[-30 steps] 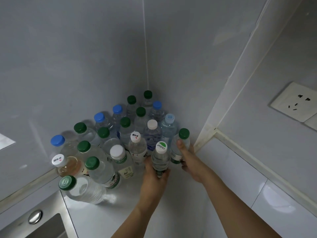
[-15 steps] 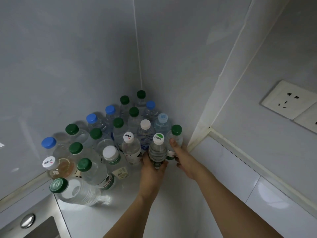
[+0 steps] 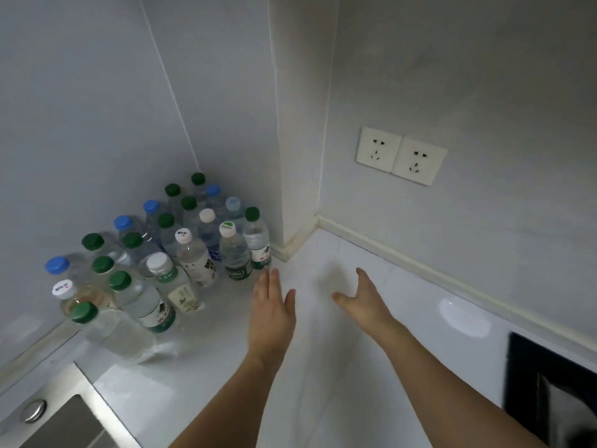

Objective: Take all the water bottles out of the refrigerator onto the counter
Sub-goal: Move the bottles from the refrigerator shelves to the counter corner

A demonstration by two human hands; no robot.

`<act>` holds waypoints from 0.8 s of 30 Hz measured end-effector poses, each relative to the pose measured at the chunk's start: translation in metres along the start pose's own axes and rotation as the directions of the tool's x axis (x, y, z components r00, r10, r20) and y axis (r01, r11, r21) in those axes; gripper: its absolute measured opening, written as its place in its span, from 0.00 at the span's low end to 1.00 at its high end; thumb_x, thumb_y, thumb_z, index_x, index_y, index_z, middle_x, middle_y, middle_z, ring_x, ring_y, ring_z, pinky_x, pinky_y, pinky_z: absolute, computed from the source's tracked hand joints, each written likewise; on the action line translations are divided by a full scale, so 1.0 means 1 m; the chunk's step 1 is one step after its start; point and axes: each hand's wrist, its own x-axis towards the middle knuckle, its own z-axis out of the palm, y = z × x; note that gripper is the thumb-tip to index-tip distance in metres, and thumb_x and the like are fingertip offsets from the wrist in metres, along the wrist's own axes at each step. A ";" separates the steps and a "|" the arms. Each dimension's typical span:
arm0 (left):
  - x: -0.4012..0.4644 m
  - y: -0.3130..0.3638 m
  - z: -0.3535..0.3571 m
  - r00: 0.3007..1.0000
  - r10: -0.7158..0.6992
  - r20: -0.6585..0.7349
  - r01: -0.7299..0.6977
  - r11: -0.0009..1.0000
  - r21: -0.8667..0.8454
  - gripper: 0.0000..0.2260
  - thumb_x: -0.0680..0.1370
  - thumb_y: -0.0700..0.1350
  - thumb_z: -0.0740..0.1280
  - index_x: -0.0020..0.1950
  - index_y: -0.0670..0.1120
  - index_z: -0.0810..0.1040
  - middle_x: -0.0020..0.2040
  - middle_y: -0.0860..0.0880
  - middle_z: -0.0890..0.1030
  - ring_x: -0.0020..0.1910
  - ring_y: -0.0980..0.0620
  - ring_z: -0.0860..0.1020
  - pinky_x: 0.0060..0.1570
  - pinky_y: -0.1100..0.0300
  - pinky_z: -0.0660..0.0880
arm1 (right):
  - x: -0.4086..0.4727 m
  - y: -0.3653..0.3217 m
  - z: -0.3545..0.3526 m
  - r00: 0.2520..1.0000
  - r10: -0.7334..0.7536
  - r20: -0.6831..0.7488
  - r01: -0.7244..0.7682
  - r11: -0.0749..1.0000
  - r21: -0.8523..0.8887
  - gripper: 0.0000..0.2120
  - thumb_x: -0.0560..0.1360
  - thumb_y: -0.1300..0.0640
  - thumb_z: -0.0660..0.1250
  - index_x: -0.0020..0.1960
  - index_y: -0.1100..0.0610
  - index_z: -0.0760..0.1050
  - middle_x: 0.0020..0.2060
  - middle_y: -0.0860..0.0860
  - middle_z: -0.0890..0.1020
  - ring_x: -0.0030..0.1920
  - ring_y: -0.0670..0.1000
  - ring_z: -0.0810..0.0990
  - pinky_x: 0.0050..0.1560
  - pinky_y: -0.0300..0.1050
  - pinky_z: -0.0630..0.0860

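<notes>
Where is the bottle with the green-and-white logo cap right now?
In the head view it stands on the counter at the cluster's front right, beside the green-capped bottle, just beyond the left hand.

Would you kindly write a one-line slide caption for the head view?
Both open hands, left and right, hover empty over the white counter beside clustered water bottles in the corner.

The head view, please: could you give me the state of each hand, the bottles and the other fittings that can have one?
Left hand: open, fingers straight, holding nothing.
Right hand: open, holding nothing.
Water bottles: capped, upright, clustered in the counter corner.
White-capped bottle with green logo: standing free, front of cluster.
Green-capped bottle: upright beside the wall.
Wall sockets: nothing plugged in.
Counter: bears the bottles.
</notes>
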 end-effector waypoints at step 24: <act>-0.123 0.265 0.143 0.221 0.840 0.495 -0.968 0.250 0.008 0.26 0.81 0.53 0.47 0.73 0.43 0.70 0.75 0.44 0.67 0.75 0.42 0.65 0.71 0.45 0.63 | -0.232 0.185 -0.200 0.773 0.264 -0.577 -0.465 0.854 -0.234 0.34 0.77 0.54 0.62 0.78 0.57 0.51 0.78 0.56 0.55 0.78 0.56 0.50 0.77 0.52 0.49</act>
